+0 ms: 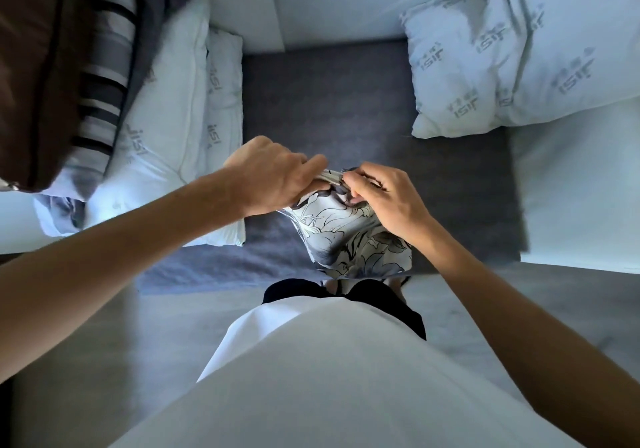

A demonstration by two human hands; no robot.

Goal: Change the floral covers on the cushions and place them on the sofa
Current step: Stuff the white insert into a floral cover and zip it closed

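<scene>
A floral cover (349, 236), white with grey-black flowers, hangs bunched in front of me over the sofa's grey seat (325, 101). My left hand (273, 177) pinches its top edge from the left. My right hand (384, 198) grips the same edge from the right, fingers curled into the fabric. Two bare white cushions with grey lettering (519, 56) lie on the right of the seat. More bare white cushions (173, 115) lie on the left.
A pile of brown, striped and dark grey fabric (79, 66) rests on the left cushions. The sofa's white armrest (575, 184) is at the right, its white backrest (311, 0) at the top. Grey floor (138, 326) lies below, by my legs.
</scene>
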